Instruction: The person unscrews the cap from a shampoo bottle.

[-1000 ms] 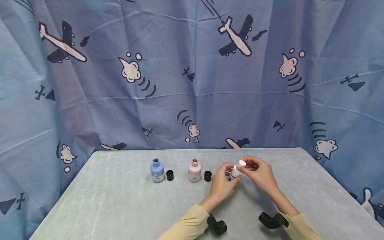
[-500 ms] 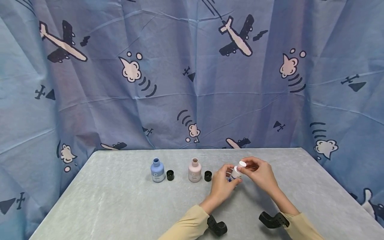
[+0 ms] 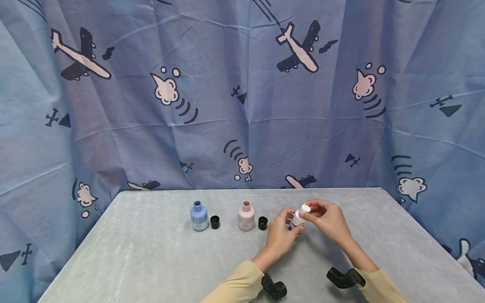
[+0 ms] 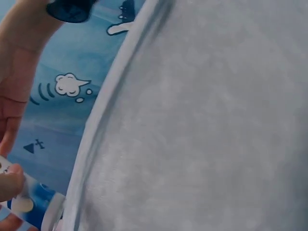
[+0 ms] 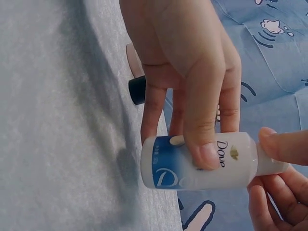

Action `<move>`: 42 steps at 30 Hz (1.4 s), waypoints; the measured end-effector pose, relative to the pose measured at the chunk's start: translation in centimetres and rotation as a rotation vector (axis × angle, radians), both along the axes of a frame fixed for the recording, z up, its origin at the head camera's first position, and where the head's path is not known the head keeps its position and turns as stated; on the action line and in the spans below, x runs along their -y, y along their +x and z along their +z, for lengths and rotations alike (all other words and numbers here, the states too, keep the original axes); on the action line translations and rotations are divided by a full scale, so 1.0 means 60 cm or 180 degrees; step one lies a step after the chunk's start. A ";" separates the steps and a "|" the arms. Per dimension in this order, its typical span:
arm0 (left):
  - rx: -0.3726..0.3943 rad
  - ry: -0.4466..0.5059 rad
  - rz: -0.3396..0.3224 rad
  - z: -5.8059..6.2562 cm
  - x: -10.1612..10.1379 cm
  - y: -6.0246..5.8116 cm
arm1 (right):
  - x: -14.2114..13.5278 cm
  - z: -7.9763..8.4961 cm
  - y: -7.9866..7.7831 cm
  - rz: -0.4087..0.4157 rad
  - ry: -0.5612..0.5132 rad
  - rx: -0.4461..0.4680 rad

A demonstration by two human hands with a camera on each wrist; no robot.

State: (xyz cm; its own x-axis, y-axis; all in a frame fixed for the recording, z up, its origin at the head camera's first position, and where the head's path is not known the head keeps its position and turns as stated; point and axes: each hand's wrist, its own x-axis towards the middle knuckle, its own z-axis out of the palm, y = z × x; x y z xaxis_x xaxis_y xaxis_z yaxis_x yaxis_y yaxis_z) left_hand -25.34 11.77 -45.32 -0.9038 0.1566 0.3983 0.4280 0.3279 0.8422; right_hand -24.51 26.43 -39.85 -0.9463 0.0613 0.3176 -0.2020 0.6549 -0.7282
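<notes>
My left hand grips the body of a small white and blue Dove bottle, its thumb lying across the label. With thumb and fingers, my right hand pinches the white cap at the bottle's neck. In the head view the bottle leans to the right, cap end up, at the right part of the table. Left of my hands stand an uncapped pink bottle and an uncapped blue bottle, both upright. Beside each lies a black cap; the other black cap is by the blue bottle.
The pale grey table ends at a far edge just behind the bottles. A blue curtain printed with planes hangs behind it. Black wrist mounts stick out from both beige sleeves, low over the table.
</notes>
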 end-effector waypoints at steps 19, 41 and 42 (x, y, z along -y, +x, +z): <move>-0.0005 -0.0218 -0.0089 -0.005 -0.002 0.006 | -0.006 -0.001 0.001 0.0058 -0.0018 0.0122; -0.0024 -0.0339 -0.0284 -0.006 0.003 0.005 | -0.014 -0.003 0.001 0.0253 -0.0145 0.0176; -0.0019 -0.0346 -0.0298 -0.006 0.004 0.005 | -0.015 -0.004 0.001 0.0265 -0.0152 0.0179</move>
State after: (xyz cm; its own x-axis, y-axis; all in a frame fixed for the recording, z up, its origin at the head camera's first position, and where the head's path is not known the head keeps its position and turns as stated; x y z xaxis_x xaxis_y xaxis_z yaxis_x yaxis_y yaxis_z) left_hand -25.05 11.55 -45.66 -0.8808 0.2828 0.3797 0.4659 0.3754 0.8012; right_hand -24.45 27.32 -40.06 -0.9650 -0.0045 0.2623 -0.2121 0.6019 -0.7699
